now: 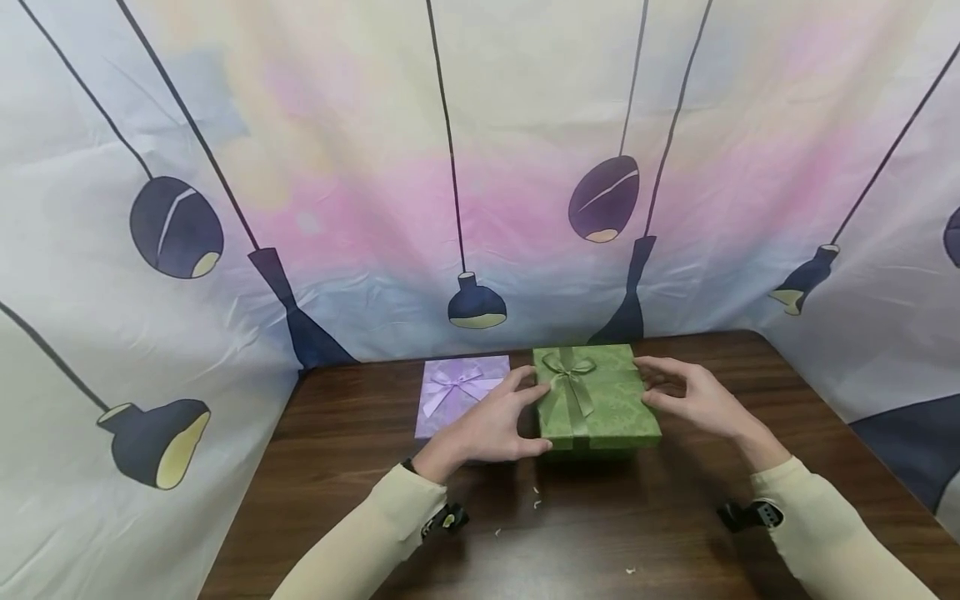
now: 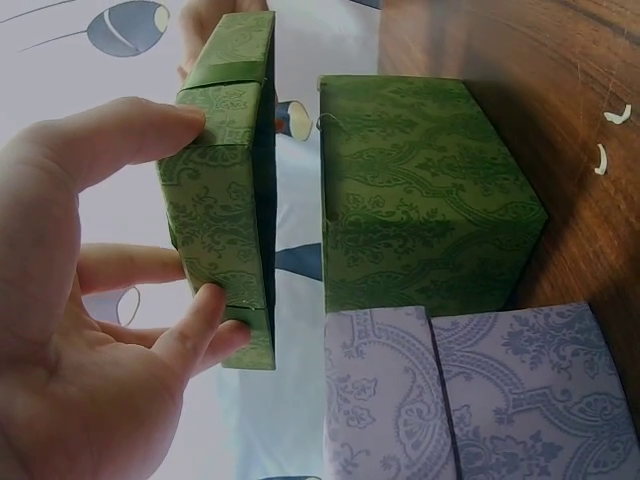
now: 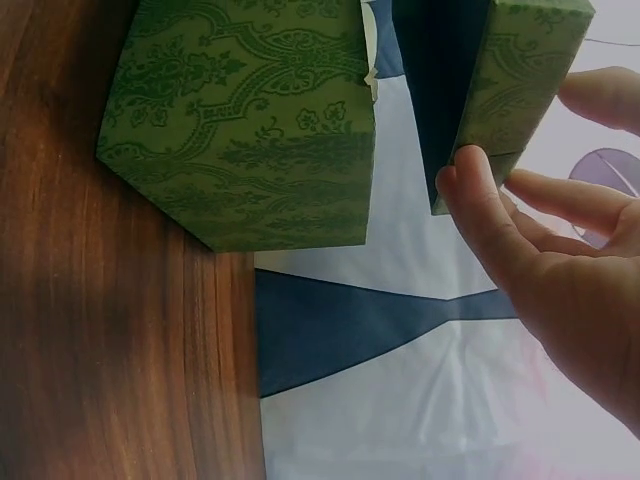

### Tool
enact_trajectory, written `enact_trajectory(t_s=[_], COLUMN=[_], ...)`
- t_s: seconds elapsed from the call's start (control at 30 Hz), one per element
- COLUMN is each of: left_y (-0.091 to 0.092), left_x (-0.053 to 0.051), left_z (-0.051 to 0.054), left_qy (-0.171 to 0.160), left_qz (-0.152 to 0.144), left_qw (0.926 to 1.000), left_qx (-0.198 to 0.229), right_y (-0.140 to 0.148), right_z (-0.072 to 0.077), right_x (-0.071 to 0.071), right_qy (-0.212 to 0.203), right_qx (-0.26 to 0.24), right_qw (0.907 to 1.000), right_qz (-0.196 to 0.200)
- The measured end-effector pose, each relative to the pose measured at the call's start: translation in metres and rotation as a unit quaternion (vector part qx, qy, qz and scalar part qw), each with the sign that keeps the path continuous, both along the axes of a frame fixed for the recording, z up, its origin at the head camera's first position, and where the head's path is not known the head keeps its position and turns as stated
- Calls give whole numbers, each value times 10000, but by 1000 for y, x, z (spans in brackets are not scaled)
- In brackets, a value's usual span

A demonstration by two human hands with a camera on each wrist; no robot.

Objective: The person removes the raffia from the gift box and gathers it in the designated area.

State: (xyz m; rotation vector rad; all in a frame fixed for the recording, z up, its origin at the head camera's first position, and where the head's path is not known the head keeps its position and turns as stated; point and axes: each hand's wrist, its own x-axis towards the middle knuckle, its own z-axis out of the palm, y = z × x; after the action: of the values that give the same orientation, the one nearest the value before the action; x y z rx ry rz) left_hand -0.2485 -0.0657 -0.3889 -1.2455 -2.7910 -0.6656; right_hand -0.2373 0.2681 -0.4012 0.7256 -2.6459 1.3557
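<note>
In the head view, I hold the green gift-box lid (image 1: 615, 400) by opposite sides: my left hand (image 1: 487, 421) pinches its left edge, my right hand (image 1: 693, 400) its right edge. The lid is above the dark wooden tabletop (image 1: 570, 533), near its far edge, where the lamp-printed backdrop cloth (image 1: 360, 192) hangs close behind. To my right, wood runs on well past my hand before the table's side edge. The purple gift box (image 1: 453, 408) sits just left of the lid, leaving my left hand little room; my forearm covers its near corner. Small white scraps (image 1: 631, 571) lie nearer me. A pale marking on the right wrist device (image 1: 750, 515) is too small to read.

In the left wrist view, a gap separates the lid from the green box base (image 2: 420, 190) along their whole facing edges. My left thumb and fingers grasp the lid's side wall; my other hand is mostly hidden behind it. The purple box is cut off at the bottom, and I cannot tell whether it touches the base.

In the right wrist view, my right fingers grip the lid's corner. Its underside is dark, and the frame cuts off lid and base. The base's rim looks ragged and pale at 1 spot.
</note>
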Motion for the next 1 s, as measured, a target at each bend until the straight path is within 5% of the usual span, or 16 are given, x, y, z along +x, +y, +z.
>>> enact_trajectory(t_s=[0.5, 1.0], left_y=[3, 8], left_x=[13, 25], left_z=[-4, -7], left_qy=[239, 99], left_qz=[-59, -142], left_qw=[9997, 9997], left_qx=[-85, -144], right_y=[8, 13], right_z=[-3, -3], right_x=[11, 29], right_qy=[305, 82], right_qx=[132, 8], right_qw=[9994, 9998], right_qz=[28, 168])
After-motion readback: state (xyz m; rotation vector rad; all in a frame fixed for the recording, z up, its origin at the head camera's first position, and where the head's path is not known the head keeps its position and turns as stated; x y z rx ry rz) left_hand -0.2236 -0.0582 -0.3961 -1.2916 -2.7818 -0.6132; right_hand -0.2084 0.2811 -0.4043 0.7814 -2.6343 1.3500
